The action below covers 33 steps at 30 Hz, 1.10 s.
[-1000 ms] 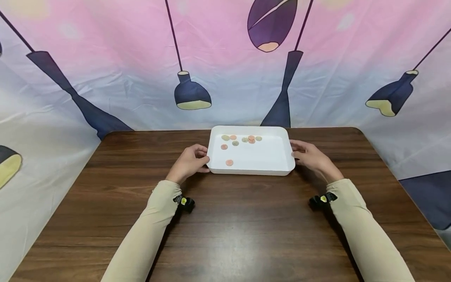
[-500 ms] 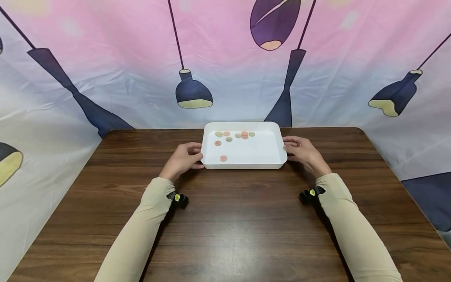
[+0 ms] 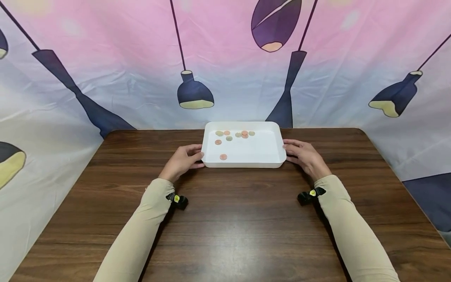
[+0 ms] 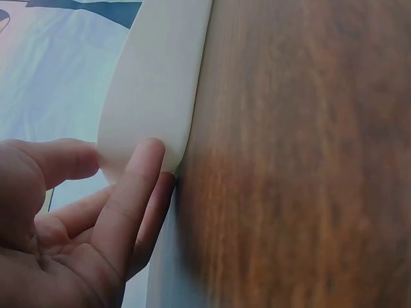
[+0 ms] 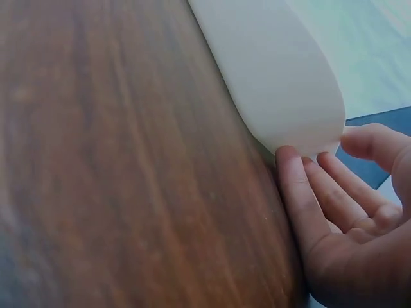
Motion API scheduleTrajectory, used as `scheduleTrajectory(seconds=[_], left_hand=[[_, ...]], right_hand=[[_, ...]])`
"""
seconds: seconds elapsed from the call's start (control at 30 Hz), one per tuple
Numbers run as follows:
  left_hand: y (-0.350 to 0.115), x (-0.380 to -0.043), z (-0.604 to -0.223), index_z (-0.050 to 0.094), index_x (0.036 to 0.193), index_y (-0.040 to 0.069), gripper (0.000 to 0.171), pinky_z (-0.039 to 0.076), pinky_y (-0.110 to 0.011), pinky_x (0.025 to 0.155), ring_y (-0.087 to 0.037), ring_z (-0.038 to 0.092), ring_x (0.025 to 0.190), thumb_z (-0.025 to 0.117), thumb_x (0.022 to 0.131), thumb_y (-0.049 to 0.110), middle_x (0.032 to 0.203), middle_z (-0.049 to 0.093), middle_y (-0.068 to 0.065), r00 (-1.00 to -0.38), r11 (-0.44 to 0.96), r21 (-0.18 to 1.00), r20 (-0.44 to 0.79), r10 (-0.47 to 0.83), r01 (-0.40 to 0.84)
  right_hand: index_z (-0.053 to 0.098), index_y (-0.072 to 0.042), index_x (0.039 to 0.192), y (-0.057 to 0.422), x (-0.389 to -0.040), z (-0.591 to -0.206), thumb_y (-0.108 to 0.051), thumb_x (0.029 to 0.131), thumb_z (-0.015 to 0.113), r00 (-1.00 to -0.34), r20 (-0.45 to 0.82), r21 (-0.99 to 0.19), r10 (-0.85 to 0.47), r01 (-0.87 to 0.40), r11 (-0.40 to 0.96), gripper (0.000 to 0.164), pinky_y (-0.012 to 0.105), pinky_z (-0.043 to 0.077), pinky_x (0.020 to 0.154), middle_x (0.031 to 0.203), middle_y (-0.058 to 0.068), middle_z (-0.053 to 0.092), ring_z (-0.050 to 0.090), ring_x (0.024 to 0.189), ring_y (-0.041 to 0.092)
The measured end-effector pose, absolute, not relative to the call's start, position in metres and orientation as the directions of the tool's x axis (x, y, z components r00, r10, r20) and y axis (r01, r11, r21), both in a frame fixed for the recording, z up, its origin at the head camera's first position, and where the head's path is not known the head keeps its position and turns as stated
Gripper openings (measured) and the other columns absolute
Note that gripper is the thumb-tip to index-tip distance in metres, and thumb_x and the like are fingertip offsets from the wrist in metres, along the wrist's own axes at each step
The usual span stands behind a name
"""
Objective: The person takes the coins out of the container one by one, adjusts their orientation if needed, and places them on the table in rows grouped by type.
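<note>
A shallow white tray (image 3: 255, 154) lies at the far middle of the table. Several copper and brassy coins are scattered flat inside, mostly along its back and left; one copper coin (image 3: 223, 157) is near the front left corner. My left hand (image 3: 180, 161) holds the tray's left end, thumb at the rim and fingertips against the outer wall, as the left wrist view shows. At the opposite end my right hand (image 3: 307, 157) holds the tray likewise; its thumb (image 5: 369, 142) meets the rim and the fingers touch the wall near the corner.
The dark wooden table (image 3: 232, 219) stretches from the tray toward me. Right behind its back edge hangs a pink and blue cloth (image 3: 141, 78) printed with lamps. Black wrist cameras sit below both sleeves.
Over the first half second the tray slid left and slightly away from me, both hands going with it and the coins riding along inside. Since then it has stayed nearly still.
</note>
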<state>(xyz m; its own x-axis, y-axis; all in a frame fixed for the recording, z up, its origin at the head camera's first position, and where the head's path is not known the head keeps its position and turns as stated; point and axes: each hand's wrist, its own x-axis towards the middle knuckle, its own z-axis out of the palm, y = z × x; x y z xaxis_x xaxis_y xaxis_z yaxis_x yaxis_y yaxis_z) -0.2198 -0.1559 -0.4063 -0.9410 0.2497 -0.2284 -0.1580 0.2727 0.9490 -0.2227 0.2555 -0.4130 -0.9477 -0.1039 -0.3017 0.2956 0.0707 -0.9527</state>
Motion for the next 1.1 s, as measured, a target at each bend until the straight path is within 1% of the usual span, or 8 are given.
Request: scheduleTrajectory(seconds=[0.1, 0.3, 0.47, 0.6, 0.67, 0.77, 0.9, 1.1], left_hand=[[-0.154, -0.22, -0.407, 0.04, 0.16, -0.001, 0.052, 0.062, -0.031, 0.095, -0.043, 0.06, 0.131, 0.054, 0.111, 0.008, 0.151, 0.048, -0.027, -0.94, 0.273, 0.948, -0.235, 0.248, -0.165], [-0.152, -0.22, -0.407, 0.041, 0.159, -0.001, 0.051, 0.063, -0.031, 0.093, -0.042, 0.061, 0.129, 0.054, 0.111, 0.008, 0.149, 0.049, -0.026, -0.943, 0.276, 0.946, -0.237, 0.233, -0.169], [-0.152, -0.221, -0.41, 0.042, 0.159, -0.001, 0.05, 0.063, -0.032, 0.094, -0.041, 0.062, 0.128, 0.054, 0.111, 0.009, 0.149, 0.048, -0.027, -0.943, 0.277, 0.944, -0.244, 0.225, -0.178], [-0.153, -0.221, -0.41, 0.042, 0.159, -0.001, 0.05, 0.063, -0.032, 0.094, -0.041, 0.062, 0.128, 0.055, 0.111, 0.009, 0.149, 0.048, -0.027, -0.946, 0.278, 0.943, -0.245, 0.214, -0.181], [-0.154, -0.221, -0.409, 0.042, 0.159, -0.001, 0.051, 0.063, -0.032, 0.094, -0.04, 0.062, 0.128, 0.055, 0.111, 0.009, 0.149, 0.048, -0.027, -0.947, 0.278, 0.943, -0.245, 0.208, -0.183], [-0.156, -0.22, -0.408, 0.042, 0.159, -0.001, 0.051, 0.063, -0.032, 0.094, -0.04, 0.062, 0.128, 0.055, 0.111, 0.009, 0.149, 0.047, -0.026, -0.947, 0.273, 0.943, -0.247, 0.203, -0.188], [-0.156, -0.219, -0.407, 0.043, 0.158, 0.0, 0.05, 0.063, -0.031, 0.093, -0.038, 0.061, 0.127, 0.055, 0.111, 0.01, 0.148, 0.047, -0.025, -0.951, 0.258, 0.947, -0.242, 0.193, -0.188], [-0.155, -0.218, -0.406, 0.043, 0.158, -0.002, 0.049, 0.063, -0.031, 0.092, -0.04, 0.061, 0.127, 0.054, 0.111, 0.009, 0.147, 0.048, -0.027, -0.954, 0.28, 0.945, -0.228, 0.195, -0.168]], right_hand=[[0.041, -0.003, 0.161, 0.256, -0.223, -0.414, -0.022, 0.109, 0.062, -0.947, -0.305, -0.952, -0.097, 0.3, 0.062, 0.059, 0.019, 0.059, 0.088, 0.125, -0.002, 0.061, 0.066, 0.103, 0.006], [0.045, 0.002, 0.156, 0.255, -0.222, -0.418, -0.023, 0.109, 0.061, -0.958, -0.279, -0.959, -0.066, 0.275, 0.064, 0.055, 0.02, 0.061, 0.086, 0.12, -0.003, 0.062, 0.067, 0.1, 0.006], [0.045, 0.005, 0.154, 0.255, -0.22, -0.419, -0.022, 0.11, 0.06, -0.963, -0.264, -0.964, -0.055, 0.26, 0.063, 0.054, 0.019, 0.061, 0.083, 0.117, -0.004, 0.062, 0.066, 0.099, 0.004], [0.045, 0.004, 0.155, 0.254, -0.22, -0.42, -0.022, 0.11, 0.059, -0.964, -0.261, -0.964, -0.055, 0.257, 0.07, 0.054, 0.019, 0.061, 0.084, 0.124, 0.002, 0.062, 0.067, 0.099, 0.005], [0.045, 0.003, 0.156, 0.253, -0.221, -0.42, -0.024, 0.111, 0.059, -0.964, -0.26, -0.964, -0.054, 0.256, 0.077, 0.054, 0.018, 0.06, 0.085, 0.13, 0.007, 0.06, 0.067, 0.1, 0.005], [0.045, 0.002, 0.157, 0.251, -0.22, -0.418, -0.024, 0.111, 0.059, -0.967, -0.247, -0.966, -0.063, 0.24, 0.099, 0.055, 0.018, 0.06, 0.086, 0.143, 0.016, 0.056, 0.066, 0.102, 0.006], [0.042, 0.003, 0.159, 0.249, -0.215, -0.415, -0.019, 0.11, 0.059, -0.974, -0.198, -0.974, -0.107, 0.183, 0.132, 0.056, 0.018, 0.06, 0.089, 0.154, 0.026, 0.048, 0.065, 0.105, 0.008], [0.037, 0.0, 0.162, 0.248, -0.208, -0.414, -0.017, 0.112, 0.056, -0.97, -0.188, -0.971, -0.156, 0.159, 0.181, 0.056, 0.024, 0.063, 0.086, 0.162, 0.027, 0.041, 0.066, 0.103, 0.007]])
